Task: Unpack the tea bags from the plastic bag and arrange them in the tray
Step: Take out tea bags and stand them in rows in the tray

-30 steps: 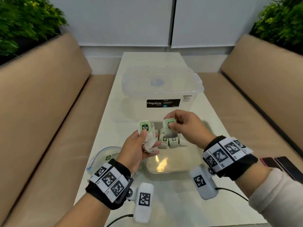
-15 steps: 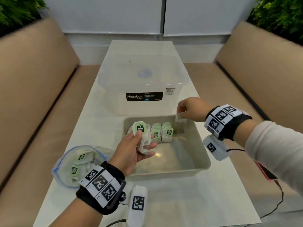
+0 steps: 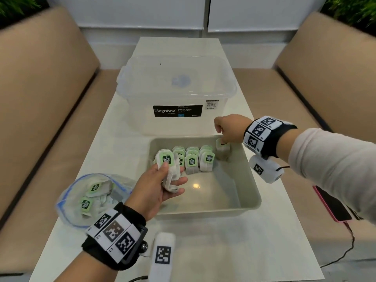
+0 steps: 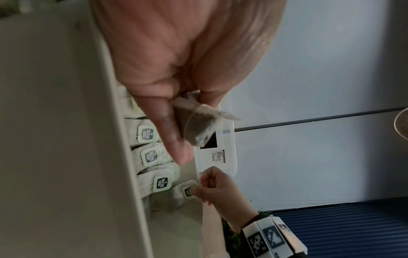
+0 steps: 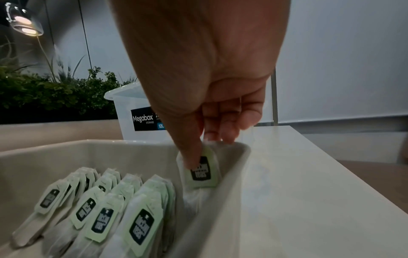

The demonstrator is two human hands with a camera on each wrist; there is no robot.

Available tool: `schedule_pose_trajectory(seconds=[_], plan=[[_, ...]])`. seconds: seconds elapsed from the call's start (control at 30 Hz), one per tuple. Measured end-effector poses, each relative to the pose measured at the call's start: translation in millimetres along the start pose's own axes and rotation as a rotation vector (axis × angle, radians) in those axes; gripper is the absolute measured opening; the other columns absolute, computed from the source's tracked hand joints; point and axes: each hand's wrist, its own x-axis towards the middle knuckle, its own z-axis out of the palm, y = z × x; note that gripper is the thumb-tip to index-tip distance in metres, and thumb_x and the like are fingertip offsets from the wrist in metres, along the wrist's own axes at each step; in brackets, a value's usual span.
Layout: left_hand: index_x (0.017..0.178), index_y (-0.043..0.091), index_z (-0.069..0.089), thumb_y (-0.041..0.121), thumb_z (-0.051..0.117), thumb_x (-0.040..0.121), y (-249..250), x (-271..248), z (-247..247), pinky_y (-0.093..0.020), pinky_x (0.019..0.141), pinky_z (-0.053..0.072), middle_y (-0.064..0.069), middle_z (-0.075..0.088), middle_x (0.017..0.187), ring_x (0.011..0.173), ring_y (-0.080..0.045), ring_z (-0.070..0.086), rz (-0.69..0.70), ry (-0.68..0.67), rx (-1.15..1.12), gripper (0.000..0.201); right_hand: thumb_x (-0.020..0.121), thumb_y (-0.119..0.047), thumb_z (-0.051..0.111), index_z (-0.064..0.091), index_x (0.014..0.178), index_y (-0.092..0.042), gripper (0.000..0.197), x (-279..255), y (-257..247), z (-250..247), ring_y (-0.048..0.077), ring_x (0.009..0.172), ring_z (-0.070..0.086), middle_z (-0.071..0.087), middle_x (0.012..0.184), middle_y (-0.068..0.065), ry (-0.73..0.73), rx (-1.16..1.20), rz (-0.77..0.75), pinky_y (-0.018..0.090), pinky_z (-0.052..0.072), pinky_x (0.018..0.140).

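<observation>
A beige tray [image 3: 252, 192] sits mid-table with several rows of green-tagged tea bags [image 3: 192, 159] standing along its far wall. My right hand [image 3: 222, 137] pinches one tea bag [image 3: 221, 150] by its tag and holds it in the tray's far right corner [image 5: 238, 151], beside the rows [image 5: 123, 209]. My left hand [image 3: 162, 180] hovers over the tray's left side and grips a small stack of tea bags [image 3: 167, 165], seen as a grey bag [image 4: 196, 124] between thumb and fingers. The clear plastic bag [image 3: 91, 198] lies at the left with more tea bags inside.
A clear Megabox storage box [image 3: 177, 94] stands right behind the tray. A pink-cased phone [image 3: 333, 206] with a cable lies at the table's right edge. Padded benches flank the narrow white table [image 3: 223, 251].
My right hand carried its tea bag from above the tray's middle to the far right corner and lowered it inside. The left hand kept its stack near the tray's left side.
</observation>
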Motion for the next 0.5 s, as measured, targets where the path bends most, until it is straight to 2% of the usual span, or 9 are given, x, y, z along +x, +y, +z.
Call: schedule_pose_trajectory(seconds=[0.07,0.17,0.23,0.37,0.43,0.5], plan=[[0.113,0.013,0.054,0.027,0.037,0.099,-0.8,0.5,0.0,-0.029,0.057,0.059,-0.008,0.07,0.101,0.075,-0.016,0.071,-0.004,0.003,0.011,0.026,0.082,-0.023,0.068,0.05,0.109,-0.014,0.033,1.5,-1.7,1.9,0.022,0.083,0.048,0.061,0.105,0.006,-0.034,-0.029,0.004,0.028,0.039,0.069],[0.113,0.014,0.054,0.027,0.036,0.1,-1.7,1.2,-0.4,-0.029,0.058,0.059,-0.007,0.07,0.102,0.075,-0.016,0.071,-0.004,0.006,0.024,0.026,0.086,-0.028,0.064,0.051,0.119,-0.013,0.038,1.6,-5.0,1.1,0.022,0.088,0.048,0.059,0.112,0.007,-0.094,-0.106,-0.003,0.028,0.036,0.07],[0.111,0.015,0.054,0.027,0.036,0.1,-1.7,1.3,-0.4,-0.029,0.058,0.059,-0.007,0.07,0.102,0.076,-0.016,0.071,-0.004,0.005,0.03,0.025,0.089,-0.033,0.06,0.052,0.121,-0.012,0.039,2.1,-5.9,-0.6,0.023,0.095,0.052,0.059,0.116,0.007,-0.151,-0.151,0.002,0.027,0.036,0.072],[0.108,0.017,0.056,0.027,0.036,0.1,-1.9,1.9,-0.8,-0.029,0.059,0.059,-0.006,0.071,0.101,0.077,-0.017,0.071,0.003,0.002,0.042,0.024,0.091,-0.038,0.055,0.055,0.12,-0.009,0.041,7.5,-5.6,0.7,0.023,0.095,0.053,0.06,0.118,0.007,-0.245,-0.256,0.0,0.029,0.039,0.076],[0.109,0.017,0.056,0.027,0.036,0.099,-1.6,1.6,-0.5,-0.029,0.058,0.059,-0.006,0.071,0.102,0.077,-0.017,0.071,0.007,-0.002,0.044,0.025,0.091,-0.041,0.053,0.057,0.119,-0.009,0.043,11.0,-2.9,4.6,0.025,0.105,0.057,0.062,0.117,0.007,-0.264,-0.297,-0.01,0.031,0.043,0.081],[0.111,0.016,0.056,0.027,0.036,0.099,-2.1,1.8,-0.5,-0.028,0.057,0.058,-0.007,0.07,0.103,0.077,-0.017,0.071,0.008,0.003,0.044,0.026,0.091,-0.044,0.052,0.059,0.118,-0.009,0.044,12.5,0.5,7.8,0.026,0.106,0.059,0.063,0.116,0.007,-0.275,-0.312,-0.012,0.032,0.045,0.085]])
